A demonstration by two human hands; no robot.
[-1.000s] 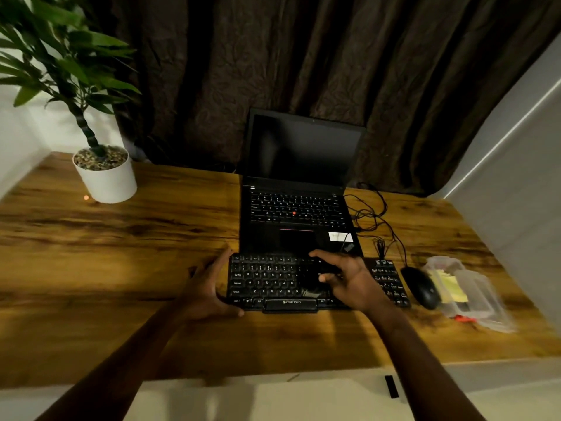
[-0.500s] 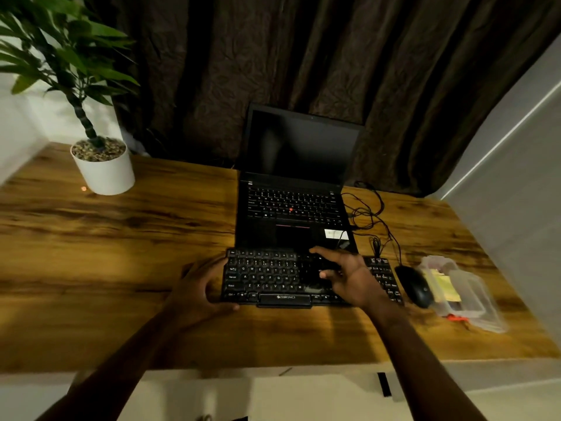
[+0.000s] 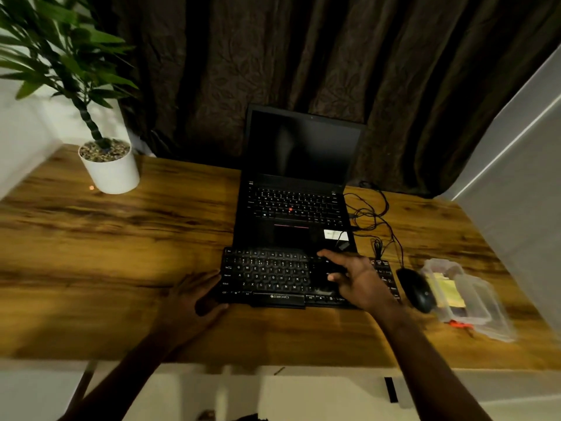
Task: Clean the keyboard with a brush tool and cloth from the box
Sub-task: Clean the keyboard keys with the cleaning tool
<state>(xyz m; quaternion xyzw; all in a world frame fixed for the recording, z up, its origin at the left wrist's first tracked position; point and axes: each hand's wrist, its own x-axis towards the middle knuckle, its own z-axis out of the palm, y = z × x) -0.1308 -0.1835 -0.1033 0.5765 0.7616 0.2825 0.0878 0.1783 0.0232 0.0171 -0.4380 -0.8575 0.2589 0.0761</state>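
Wooden surface (image 3: 121, 268) filling the view, dim and slightly blurred. Toward its back edge, at the middle: open laptop (image 3: 297, 208), screen dark. Near the back left corner: plant (image 3: 109, 171) in a white pot. Just in front of the laptop, touching or overlapping its front lip: black keyboard (image 3: 273, 275), lying parallel to the front edge. Near the right edge, short of the front right corner: clear box (image 3: 473, 299), something yellow inside, lid hard to read. Between box and keyboard, just beside both: mouse (image 3: 416, 290). Behind the mouse, running back to the laptop's right side: tangled cables (image 3: 370, 214).

Left hand (image 3: 191, 299) laid on the surface at the keyboard's front left corner, fingers against the left end, thumb against the front edge. Bracing it, by the look, though too blurred to call a true grip. Right hand (image 3: 358, 284) spread flat on the keys right of the middle, fingers straight, pressing on a dark patch (image 3: 323, 281), probably the cloth. No brush to be seen.

Judged to be mid-wipe. Risks from here:
- Keyboard skidding back into the laptop under pressure beyond the left hand's bracing.
- Keycaps snagged and lifted by cloth dragged hard sideways.
- Mouse nudged into the box, or cables hooked, by a stroke carried past the right end.

Best kept to short strokes and light pressure.
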